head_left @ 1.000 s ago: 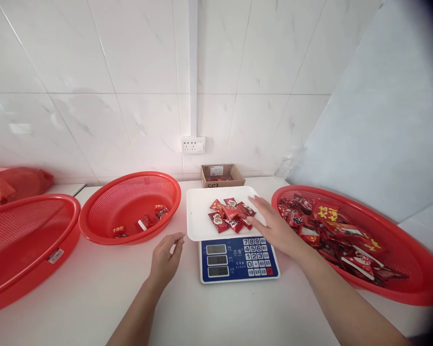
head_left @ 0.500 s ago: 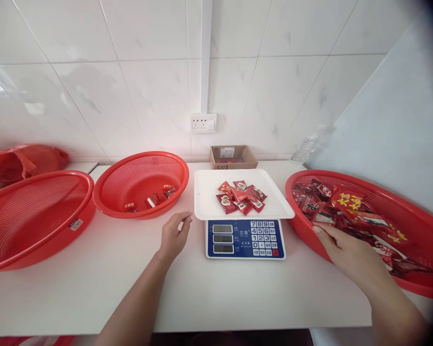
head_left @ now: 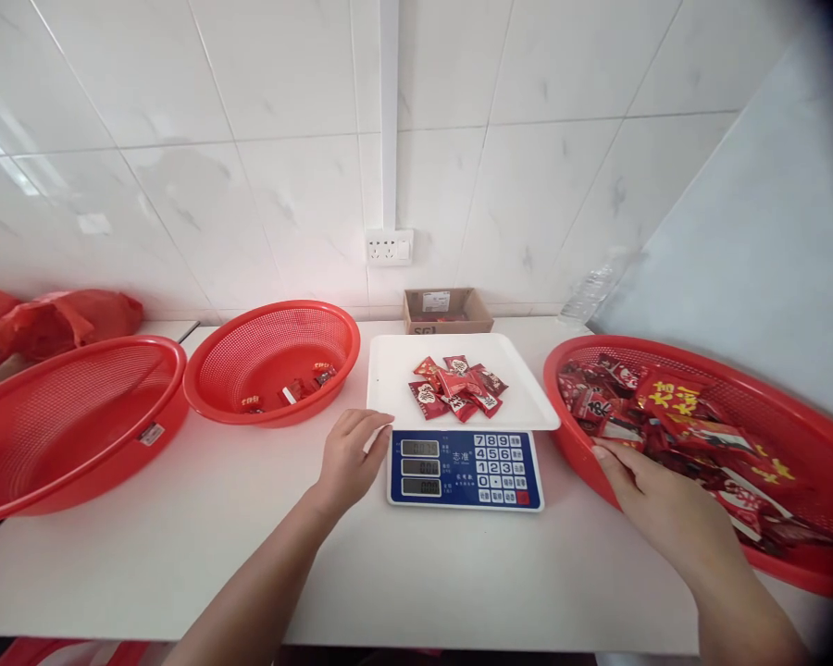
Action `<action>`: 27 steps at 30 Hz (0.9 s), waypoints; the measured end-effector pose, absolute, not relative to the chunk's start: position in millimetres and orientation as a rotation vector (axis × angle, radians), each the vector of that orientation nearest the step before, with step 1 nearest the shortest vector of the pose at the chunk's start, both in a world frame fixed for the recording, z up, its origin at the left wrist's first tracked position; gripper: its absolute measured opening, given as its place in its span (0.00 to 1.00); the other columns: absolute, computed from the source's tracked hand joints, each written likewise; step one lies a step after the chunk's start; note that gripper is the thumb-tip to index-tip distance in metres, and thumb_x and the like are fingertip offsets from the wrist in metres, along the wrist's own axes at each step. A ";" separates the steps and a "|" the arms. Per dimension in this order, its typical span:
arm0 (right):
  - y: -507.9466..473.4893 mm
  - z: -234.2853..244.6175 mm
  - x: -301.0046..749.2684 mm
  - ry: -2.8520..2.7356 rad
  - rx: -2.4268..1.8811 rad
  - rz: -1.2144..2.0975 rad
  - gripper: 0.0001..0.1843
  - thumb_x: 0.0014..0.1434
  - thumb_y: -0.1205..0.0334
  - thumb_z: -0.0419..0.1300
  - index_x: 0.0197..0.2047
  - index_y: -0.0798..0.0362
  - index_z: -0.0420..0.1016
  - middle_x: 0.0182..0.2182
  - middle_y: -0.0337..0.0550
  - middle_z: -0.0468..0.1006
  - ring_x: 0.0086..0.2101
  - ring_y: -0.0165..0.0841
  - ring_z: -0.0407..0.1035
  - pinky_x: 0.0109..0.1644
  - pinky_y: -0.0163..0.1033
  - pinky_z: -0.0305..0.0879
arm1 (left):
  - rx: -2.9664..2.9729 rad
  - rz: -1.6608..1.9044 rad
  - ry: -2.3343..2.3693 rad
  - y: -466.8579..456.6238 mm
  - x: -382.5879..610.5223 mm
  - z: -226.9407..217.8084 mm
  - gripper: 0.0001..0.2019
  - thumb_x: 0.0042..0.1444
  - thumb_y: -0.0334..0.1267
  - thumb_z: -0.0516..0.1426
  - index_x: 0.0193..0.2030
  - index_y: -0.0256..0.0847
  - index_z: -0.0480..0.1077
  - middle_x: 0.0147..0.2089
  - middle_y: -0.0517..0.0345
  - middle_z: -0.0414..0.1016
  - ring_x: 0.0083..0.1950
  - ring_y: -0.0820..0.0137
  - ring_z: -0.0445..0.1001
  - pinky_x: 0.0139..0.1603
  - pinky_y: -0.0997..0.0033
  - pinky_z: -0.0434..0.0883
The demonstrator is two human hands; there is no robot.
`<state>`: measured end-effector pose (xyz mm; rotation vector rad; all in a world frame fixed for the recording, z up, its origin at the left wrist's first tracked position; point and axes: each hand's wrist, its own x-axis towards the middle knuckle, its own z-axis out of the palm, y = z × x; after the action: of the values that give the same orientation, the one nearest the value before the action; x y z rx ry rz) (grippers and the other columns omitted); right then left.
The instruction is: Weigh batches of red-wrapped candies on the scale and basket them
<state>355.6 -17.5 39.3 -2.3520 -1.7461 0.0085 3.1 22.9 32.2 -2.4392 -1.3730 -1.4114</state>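
Several red candy packets lie in a loose pile on the white tray of a blue digital scale. At the tray's front left corner is my left hand, its fingers stretched forward and the thumb a little apart, with nothing seen in it. The fingertips overlap the tray's edge; whether they press on it I cannot tell. On the right, my right hand grips the rim of a red plastic basket, thumb outside and the other fingers mostly hidden. Inside that basket lie many mixed red packets.
A red basket at centre left holds a few packets. Another red basket stands farther left, before a red bag. Behind the scale are a small cardboard box and a clear plastic bottle, near the tiled wall.
My left hand has moved right to the tray's corner, its fingers straighter than before. My right hand stays at the basket rim. The view has shifted slightly.
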 end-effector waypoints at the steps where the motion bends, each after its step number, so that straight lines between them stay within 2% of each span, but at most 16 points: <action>1: -18.0 41.7 353.5 -1.721 -2.381 0.049 0.28 0.61 0.46 0.39 0.49 0.46 0.75 0.40 0.49 0.80 0.35 0.45 0.75 0.32 0.43 0.67 | -2.493 -1.330 -1.352 25.6 8.8 37.4 0.08 0.60 0.36 0.52 0.42 0.42 0.71 0.38 0.54 0.76 0.40 0.68 0.72 0.42 0.67 0.70; 4: -19.5 46.0 350.0 -1.698 -2.404 0.095 0.28 0.61 0.47 0.39 0.50 0.46 0.74 0.41 0.48 0.79 0.37 0.44 0.74 0.34 0.43 0.67 | -2.590 -1.071 -1.355 37.7 26.2 48.9 0.12 0.61 0.41 0.51 0.48 0.41 0.70 0.46 0.52 0.74 0.47 0.64 0.70 0.48 0.61 0.69; 7: -19.9 43.8 352.0 -1.735 -2.362 0.059 0.28 0.62 0.47 0.40 0.50 0.48 0.74 0.37 0.49 0.80 0.33 0.45 0.75 0.30 0.43 0.66 | -2.581 -0.822 -1.444 50.2 40.7 53.1 0.18 0.60 0.47 0.51 0.53 0.42 0.68 0.53 0.49 0.70 0.55 0.59 0.65 0.55 0.52 0.64; 10: -19.7 38.6 356.0 -1.760 -2.320 0.023 0.27 0.62 0.46 0.40 0.49 0.48 0.74 0.33 0.48 0.80 0.30 0.45 0.74 0.28 0.43 0.66 | -2.565 -0.643 -1.537 56.2 50.4 52.6 0.21 0.60 0.51 0.48 0.52 0.42 0.70 0.56 0.47 0.68 0.59 0.55 0.61 0.60 0.45 0.58; 12: -19.8 36.0 357.8 -1.767 -2.297 0.015 0.27 0.62 0.47 0.41 0.49 0.48 0.74 0.33 0.48 0.80 0.30 0.45 0.74 0.28 0.43 0.66 | -2.580 -0.597 -1.559 55.9 53.6 51.6 0.22 0.61 0.52 0.47 0.51 0.42 0.71 0.57 0.47 0.67 0.61 0.53 0.59 0.61 0.44 0.56; 19: -19.9 32.1 360.3 -1.770 -2.274 -0.007 0.26 0.62 0.47 0.42 0.49 0.48 0.75 0.36 0.48 0.80 0.31 0.44 0.75 0.28 0.43 0.66 | -2.547 -0.732 -1.621 48.1 41.1 55.2 0.21 0.61 0.51 0.47 0.53 0.42 0.69 0.60 0.47 0.64 0.65 0.53 0.54 0.61 0.45 0.57; 27: -19.9 34.2 360.0 -1.766 -2.315 0.048 0.27 0.62 0.45 0.40 0.51 0.47 0.73 0.38 0.48 0.80 0.32 0.44 0.75 0.27 0.42 0.65 | -2.297 -1.021 -1.735 37.9 -6.1 65.8 0.17 0.61 0.47 0.48 0.50 0.42 0.69 0.57 0.50 0.67 0.64 0.57 0.56 0.61 0.50 0.59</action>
<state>360.0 -19.9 34.2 -2.3149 -1.7664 0.0482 -6.1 37.9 65.8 -2.2970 -1.7354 -1.0212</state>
